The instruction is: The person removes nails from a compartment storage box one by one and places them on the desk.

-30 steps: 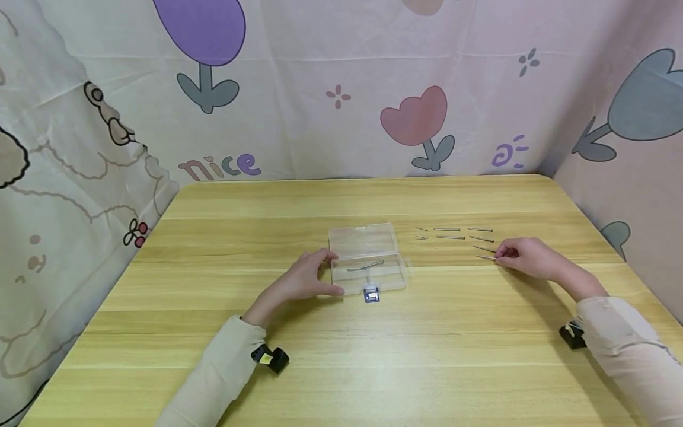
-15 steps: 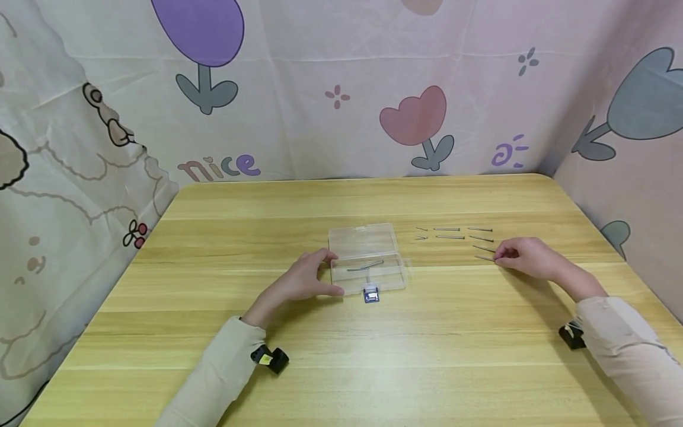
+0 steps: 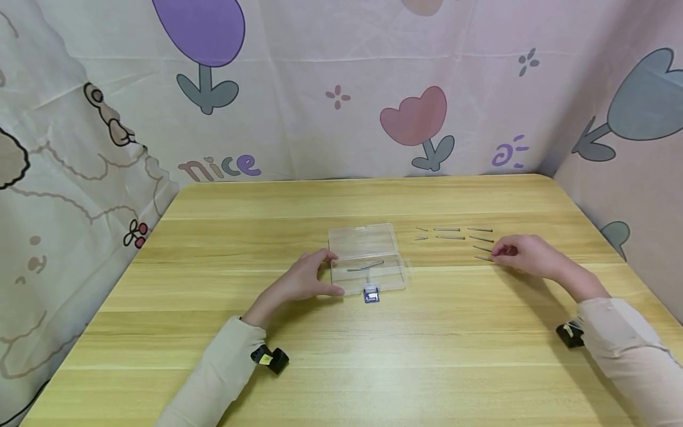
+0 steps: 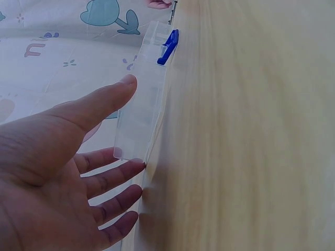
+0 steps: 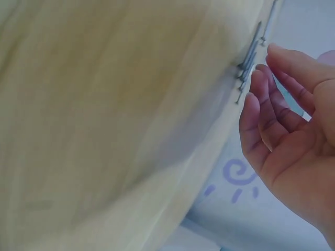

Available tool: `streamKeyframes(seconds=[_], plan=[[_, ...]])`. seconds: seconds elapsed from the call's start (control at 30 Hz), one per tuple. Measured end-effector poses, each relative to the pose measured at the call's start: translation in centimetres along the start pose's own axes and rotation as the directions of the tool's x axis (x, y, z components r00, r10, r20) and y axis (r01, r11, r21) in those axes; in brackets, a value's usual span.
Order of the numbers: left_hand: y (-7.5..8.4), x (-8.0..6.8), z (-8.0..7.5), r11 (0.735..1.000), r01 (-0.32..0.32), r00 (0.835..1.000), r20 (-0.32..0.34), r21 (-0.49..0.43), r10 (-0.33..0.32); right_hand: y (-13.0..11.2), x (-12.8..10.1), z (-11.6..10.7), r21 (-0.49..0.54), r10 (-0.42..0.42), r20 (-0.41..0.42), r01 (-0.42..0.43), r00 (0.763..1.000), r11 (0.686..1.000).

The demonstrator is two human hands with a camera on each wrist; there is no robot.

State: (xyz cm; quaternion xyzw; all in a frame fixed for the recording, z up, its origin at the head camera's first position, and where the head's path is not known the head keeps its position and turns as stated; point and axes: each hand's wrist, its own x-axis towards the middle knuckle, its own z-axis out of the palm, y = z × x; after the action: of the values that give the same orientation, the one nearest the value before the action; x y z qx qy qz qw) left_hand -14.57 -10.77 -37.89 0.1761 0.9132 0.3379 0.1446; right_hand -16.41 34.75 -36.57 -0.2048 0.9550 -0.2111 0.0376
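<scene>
A clear plastic box (image 3: 392,283) with its lid (image 3: 363,240) folded back lies mid-table, a blue clasp (image 3: 371,295) at its front. Steel nails (image 3: 367,267) rest inside it. At the box's left end is my left hand (image 3: 305,277), fingers loosely extended, fingertips at its edge and thumb by the front corner. My right hand (image 3: 528,256) hovers at the heads of the nearest loose nails (image 3: 482,258), fingers bent and thumb close to the index finger. In the right wrist view, several nails (image 5: 251,57) lie beside the fingertips; none shows between them.
More nails (image 3: 450,237) lie in rows to the right of the box, with smaller ones (image 3: 422,238) nearest it. A patterned cloth (image 3: 299,118) hangs behind the wooden table (image 3: 320,379). Each wrist carries a black camera (image 3: 271,359).
My right hand has shifted slightly left and up over the nearest nails, which appear to stay in place. The left hand and the box have not moved.
</scene>
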Motion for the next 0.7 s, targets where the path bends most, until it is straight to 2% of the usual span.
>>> streamKeyframes(seconds=[0.13,0.4,0.7], plan=[[0.1,0.0,0.0,1.000,0.001,1.000,0.002,0.001,-0.001,-1.4,0.6,0.1,0.045,-0.011,0.020,0.010,1.000,0.999],[0.1,-0.1,0.0,1.000,0.009,1.000,0.001,-0.003,-0.009,-5.0,2.6,1.3,0.070,-0.132,0.059,0.127,0.990,0.989],[0.0,0.0,0.0,1.000,-0.002,1.000,0.003,0.004,0.002,-9.2,5.6,2.2,0.085,-0.276,0.140,0.266,0.951,0.960]])
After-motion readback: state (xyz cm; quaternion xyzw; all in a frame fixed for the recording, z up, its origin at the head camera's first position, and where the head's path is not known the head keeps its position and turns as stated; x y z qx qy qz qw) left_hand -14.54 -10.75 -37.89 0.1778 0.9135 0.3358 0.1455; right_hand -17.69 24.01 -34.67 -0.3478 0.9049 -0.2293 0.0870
